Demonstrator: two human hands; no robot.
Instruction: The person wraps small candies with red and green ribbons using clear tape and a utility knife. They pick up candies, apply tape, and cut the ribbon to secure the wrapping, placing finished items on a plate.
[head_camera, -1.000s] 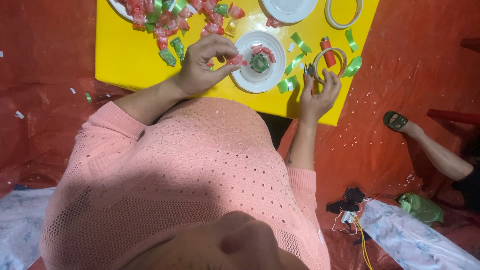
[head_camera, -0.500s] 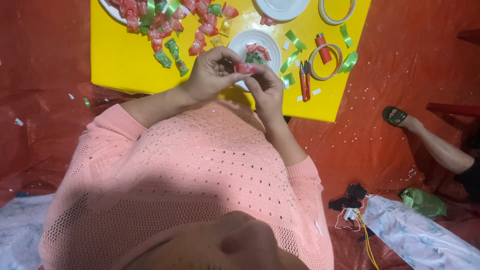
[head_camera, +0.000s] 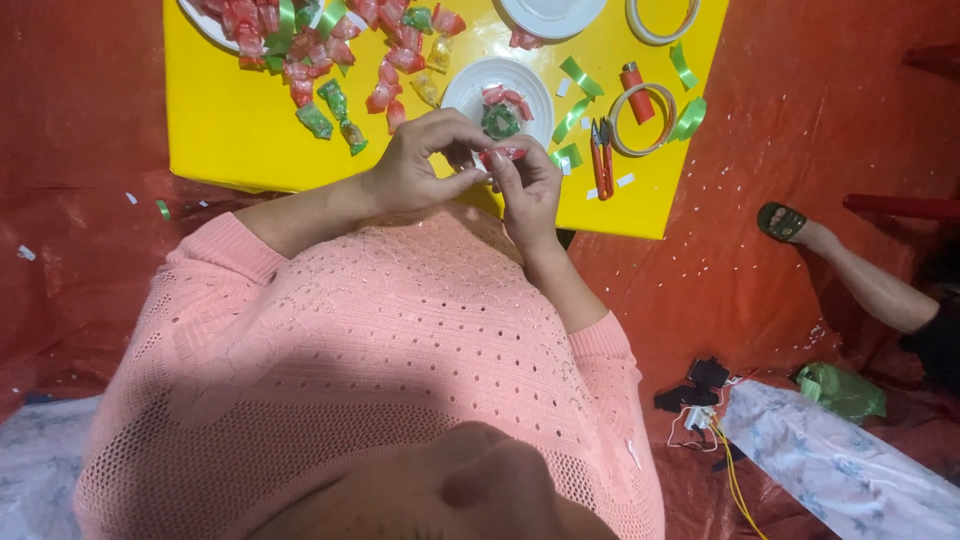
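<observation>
Both hands, left hand (head_camera: 415, 165) and right hand (head_camera: 525, 185), pinch one red candy (head_camera: 503, 154) above yellow table (head_camera: 230, 130); a loose pinch could drop it.

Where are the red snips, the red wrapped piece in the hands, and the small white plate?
red snips (head_camera: 602, 158), head view, on the handles.
red wrapped piece (head_camera: 503, 154), head view, on the part showing between both hands.
small white plate (head_camera: 462, 92), head view, on its bare left rim.
</observation>
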